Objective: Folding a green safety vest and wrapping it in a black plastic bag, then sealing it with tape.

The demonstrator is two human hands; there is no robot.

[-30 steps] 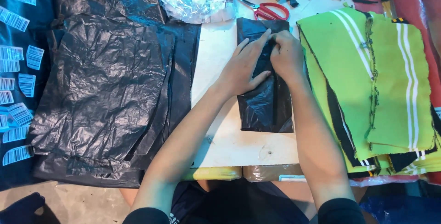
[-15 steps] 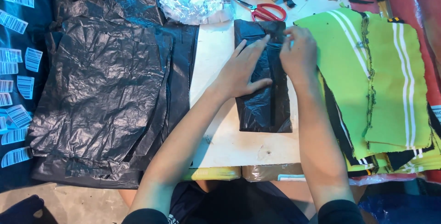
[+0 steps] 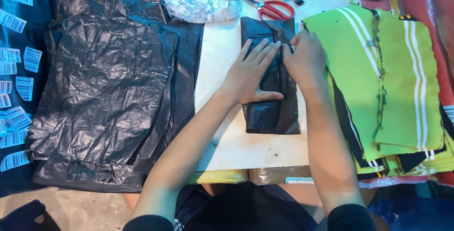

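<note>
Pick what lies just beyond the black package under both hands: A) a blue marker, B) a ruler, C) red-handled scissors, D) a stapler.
C: red-handled scissors lie on the table just past the far end of the black plastic-wrapped package that the left hand and right hand press flat.

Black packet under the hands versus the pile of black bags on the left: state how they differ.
The black packet is folded into a narrow, compact bundle; the pile of black bags lies spread flat and wide. The left hand and right hand press on the packet; nothing touches the pile. The packet sits on the white table; the pile overhangs its left edge. Both are glossy, crinkled black plastic.
</note>
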